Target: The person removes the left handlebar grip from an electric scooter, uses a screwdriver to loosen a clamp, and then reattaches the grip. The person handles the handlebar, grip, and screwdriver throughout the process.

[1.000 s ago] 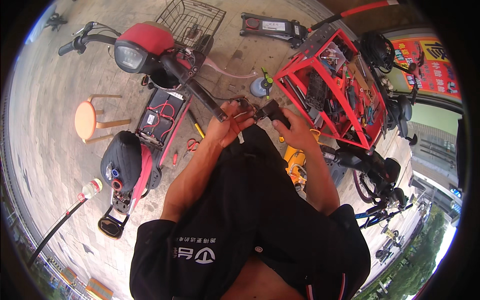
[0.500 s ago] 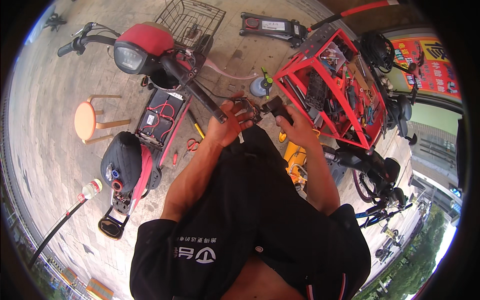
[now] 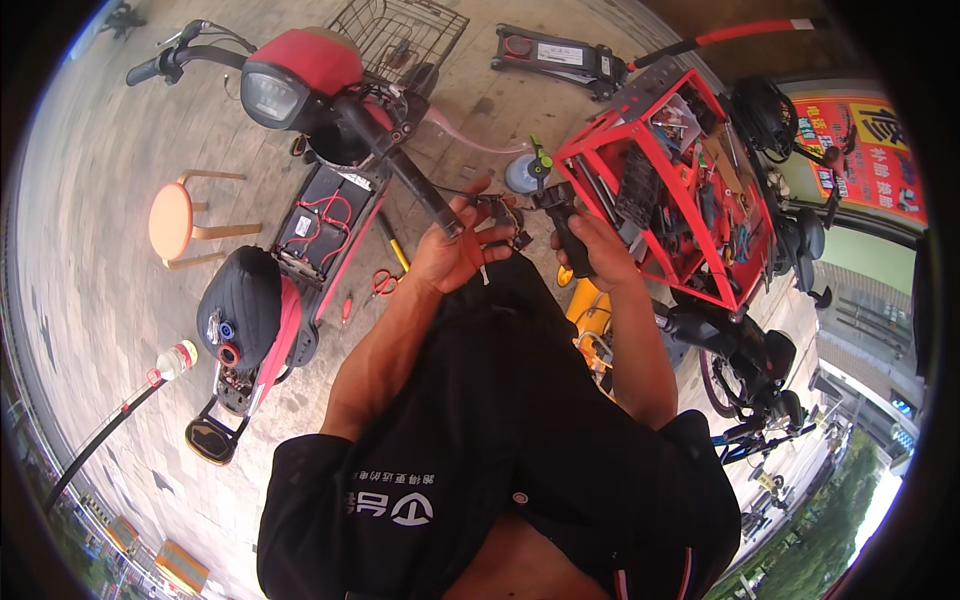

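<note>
In my right hand (image 3: 602,250) is a black throttle grip (image 3: 570,235), closed in my fingers with its wider collar end uppermost. My left hand (image 3: 450,250) is just under the bare end of the scooter's handlebar (image 3: 420,190). Its fingers are partly bent at a bundle of dark wires (image 3: 517,222), which lies between my two hands; the fingertips are partly hidden there. The handlebar belongs to a red electric scooter (image 3: 300,75). Its floor is opened, showing a black battery (image 3: 322,228) with red wires.
A red tool cart (image 3: 690,225) full of tools stands at the right. Red-handled scissors (image 3: 383,283) and a yellow-and-black tool (image 3: 393,243) lie by the scooter. A round stool (image 3: 172,220) is at the left, a floor jack (image 3: 555,55) at the far side.
My right hand has turned the throttle grip from pointing sideways to nearly upright, its collar end now uppermost. My left hand stays by the wires. The view has shifted slightly.
</note>
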### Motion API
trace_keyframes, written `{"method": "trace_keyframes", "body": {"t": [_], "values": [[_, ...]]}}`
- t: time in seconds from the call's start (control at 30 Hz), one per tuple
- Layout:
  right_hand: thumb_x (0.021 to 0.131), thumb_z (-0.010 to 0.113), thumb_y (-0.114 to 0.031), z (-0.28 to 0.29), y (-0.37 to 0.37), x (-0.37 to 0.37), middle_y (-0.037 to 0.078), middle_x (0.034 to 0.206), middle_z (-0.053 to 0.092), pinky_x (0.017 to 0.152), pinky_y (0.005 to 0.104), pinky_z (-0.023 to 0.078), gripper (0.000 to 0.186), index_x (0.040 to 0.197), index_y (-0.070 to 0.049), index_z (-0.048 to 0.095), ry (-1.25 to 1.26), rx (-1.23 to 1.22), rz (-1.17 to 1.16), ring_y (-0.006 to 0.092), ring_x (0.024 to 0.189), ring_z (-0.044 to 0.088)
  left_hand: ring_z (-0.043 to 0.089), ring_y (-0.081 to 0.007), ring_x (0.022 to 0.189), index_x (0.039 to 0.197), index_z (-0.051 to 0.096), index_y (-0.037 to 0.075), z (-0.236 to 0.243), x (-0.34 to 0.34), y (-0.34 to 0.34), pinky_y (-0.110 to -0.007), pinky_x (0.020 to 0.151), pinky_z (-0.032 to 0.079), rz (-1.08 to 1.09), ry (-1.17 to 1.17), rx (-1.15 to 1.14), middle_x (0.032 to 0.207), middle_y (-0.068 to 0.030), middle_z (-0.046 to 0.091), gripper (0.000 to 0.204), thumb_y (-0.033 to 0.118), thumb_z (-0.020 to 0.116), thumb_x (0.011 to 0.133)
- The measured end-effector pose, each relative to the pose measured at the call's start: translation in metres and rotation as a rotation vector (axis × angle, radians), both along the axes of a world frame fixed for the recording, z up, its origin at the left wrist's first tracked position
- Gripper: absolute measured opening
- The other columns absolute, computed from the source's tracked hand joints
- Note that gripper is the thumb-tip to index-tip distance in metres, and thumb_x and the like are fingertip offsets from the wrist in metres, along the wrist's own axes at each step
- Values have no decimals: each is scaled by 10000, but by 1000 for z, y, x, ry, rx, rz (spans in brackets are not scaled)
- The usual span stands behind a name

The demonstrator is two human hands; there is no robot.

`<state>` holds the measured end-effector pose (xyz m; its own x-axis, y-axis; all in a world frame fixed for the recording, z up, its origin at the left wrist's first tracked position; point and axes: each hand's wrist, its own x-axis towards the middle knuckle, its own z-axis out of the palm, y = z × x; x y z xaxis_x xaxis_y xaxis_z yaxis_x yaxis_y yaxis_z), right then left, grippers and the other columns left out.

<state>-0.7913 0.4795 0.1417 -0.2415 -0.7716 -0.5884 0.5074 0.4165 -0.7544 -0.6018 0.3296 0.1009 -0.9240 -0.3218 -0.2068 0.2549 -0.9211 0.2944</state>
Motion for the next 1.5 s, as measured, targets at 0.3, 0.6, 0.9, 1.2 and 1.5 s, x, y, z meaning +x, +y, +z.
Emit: {"method": "trace_keyframes", "body": {"t": [0.3, 0.6, 0.9, 1.2, 1.5], "values": [[942, 494, -277, -2, -3, 4, 60, 809, 584, 564, 237, 453, 283, 1070, -25, 507, 199, 47, 98, 109, 622, 553, 624, -260, 919, 1230, 463, 41, -11, 2, 4, -375, 741, 511, 78, -193, 51, 1089, -134, 599, 424, 239, 557, 868], [938, 510, -237, -8, -7, 9, 47, 846, 577, 628, 243, 460, 325, 1168, -8, 489, 300, -30, 90, 96, 671, 548, 630, -283, 930, 1267, 421, 64, -13, 0, 8, -399, 776, 512, 73, -252, -21, 1104, -127, 593, 436, 221, 552, 882], [842, 649, -170, 8, -12, 18, 105, 1041, 593, 844, 289, 448, 516, 1264, 42, 440, 950, -187, 93, 157, 943, 567, 642, -259, 839, 1208, 448, 69, -3, 2, 5, -369, 695, 530, 66, -134, -17, 1178, -153, 563, 322, 137, 545, 909], [810, 678, -157, 19, -20, 22, 118, 1101, 579, 874, 299, 434, 527, 1253, 34, 466, 916, -153, 207, 167, 995, 551, 632, -215, 685, 990, 534, 60, -7, -1, 10, -315, 606, 520, 113, -336, -137, 967, -128, 634, 148, 115, 607, 874], [775, 726, -192, -2, -19, 32, 121, 1045, 604, 843, 304, 464, 601, 1255, 33, 441, 804, -121, 120, 190, 952, 590, 640, -211, 711, 972, 538, -16, 2, -8, 25, -320, 594, 552, 215, -558, -308, 914, -131, 626, 171, 77, 618, 852]]}}
